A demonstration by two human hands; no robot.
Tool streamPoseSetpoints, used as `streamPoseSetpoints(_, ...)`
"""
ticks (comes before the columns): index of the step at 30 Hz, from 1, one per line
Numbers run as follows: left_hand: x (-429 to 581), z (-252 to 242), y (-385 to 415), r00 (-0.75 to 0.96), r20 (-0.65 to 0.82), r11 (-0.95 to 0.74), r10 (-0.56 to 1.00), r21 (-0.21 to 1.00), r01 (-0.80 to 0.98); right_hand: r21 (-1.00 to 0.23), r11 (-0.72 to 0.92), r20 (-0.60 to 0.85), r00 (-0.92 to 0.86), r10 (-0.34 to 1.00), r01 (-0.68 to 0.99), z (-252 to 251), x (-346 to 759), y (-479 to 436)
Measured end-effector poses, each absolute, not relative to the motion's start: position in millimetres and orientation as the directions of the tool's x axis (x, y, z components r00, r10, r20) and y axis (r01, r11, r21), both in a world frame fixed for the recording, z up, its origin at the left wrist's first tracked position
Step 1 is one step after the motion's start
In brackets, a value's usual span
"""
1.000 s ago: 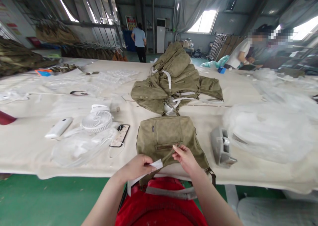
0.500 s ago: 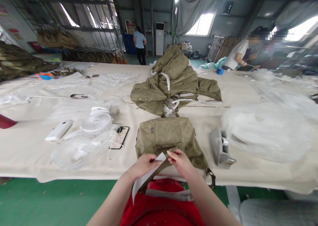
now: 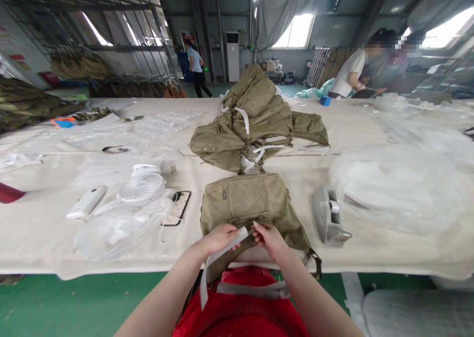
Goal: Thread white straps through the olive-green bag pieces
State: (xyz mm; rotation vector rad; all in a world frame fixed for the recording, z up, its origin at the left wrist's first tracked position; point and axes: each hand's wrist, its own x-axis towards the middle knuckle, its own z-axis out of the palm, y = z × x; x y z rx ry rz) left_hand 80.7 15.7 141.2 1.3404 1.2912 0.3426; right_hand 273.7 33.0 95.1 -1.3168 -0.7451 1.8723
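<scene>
An olive canvas bag (image 3: 249, 201) lies at the near edge of the white table (image 3: 55, 228), right in front of me. My left hand (image 3: 218, 238) pinches a long white strip (image 3: 213, 265) that hangs down toward my red apron. My right hand (image 3: 269, 239) is closed on the bag's olive strap (image 3: 231, 260), just below the bag's front zipper. The two hands almost touch. Behind the bag sits a pile of more olive bags (image 3: 255, 120) with white strips around their straps.
Left of the bag lie a phone (image 3: 177, 207), a small white fan (image 3: 141, 188), a white power bank (image 3: 86, 202) and clear plastic bags. A grey tape dispenser (image 3: 328, 216) stands to the right, beside heaped clear plastic (image 3: 396, 189). People work at the far right and back.
My left hand has lifted the white strip up against the strap and closed in on my right hand. The view has shifted slightly.
</scene>
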Motion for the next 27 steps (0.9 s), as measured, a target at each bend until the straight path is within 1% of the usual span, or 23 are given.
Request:
streamPoseSetpoints(3, 92.3, 133.1, 28.0, 0.315, -0.462, 0.22, 0.829, 0.787, 0.576, -0.851, -0.519, -0.488, -0.253, 0.836, -0.075, 92.9, 271.4, 34.1)
streamPoseSetpoints(5, 99.7, 126.7, 34.5, 0.298, -0.447, 0.183, 0.843, 0.76, 0.624, -0.889, -0.453, -0.455, -0.259, 0.852, 0.069, 92.4, 276.1, 37.4)
streamPoseSetpoints(7, 106.2, 121.0, 38.4, 0.249, -0.471, 0.237, 0.846, 0.752, 0.615, -0.909, -0.353, -0.393, -0.175, 0.903, 0.223, 90.5, 285.2, 43.0)
streamPoseSetpoints(9, 112.2, 117.1, 39.7, 0.187, -0.523, 0.345, 0.832, 0.751, 0.563, -0.913, -0.272, -0.3, -0.049, 0.953, 0.303, 86.2, 294.6, 49.7)
streamPoseSetpoints(11, 118.1, 115.2, 39.3, 0.148, -0.572, 0.437, 0.807, 0.747, 0.501, -0.931, -0.227, -0.239, -0.008, 0.971, 0.287, 80.0, 300.8, 55.9)
streamPoseSetpoints(13, 123.9, 114.8, 38.4, 0.138, -0.603, 0.489, 0.785, 0.741, 0.46, -0.949, -0.204, -0.227, -0.07, 0.971, 0.241, 73.1, 302.8, 60.6)
streamPoseSetpoints(16, 131.2, 114.6, 39.0, 0.13, -0.649, 0.559, 0.749, 0.725, 0.402, -0.959, -0.182, -0.217, -0.149, 0.965, 0.216, 63.1, 301.9, 64.9)
streamPoseSetpoints(23, 144.6, 106.2, 53.6, 0.066, -0.695, 0.649, 0.716, 0.697, 0.305, -0.969, -0.244, -0.248, -0.218, 0.944, 0.048, 48.9, 307.8, 68.4)
streamPoseSetpoints(27, 155.1, 101.0, 60.8, 0.052, -0.707, 0.672, 0.705, 0.689, 0.271, -0.961, -0.277, -0.273, -0.244, 0.931, 0.016, 49.2, 310.0, 70.4)
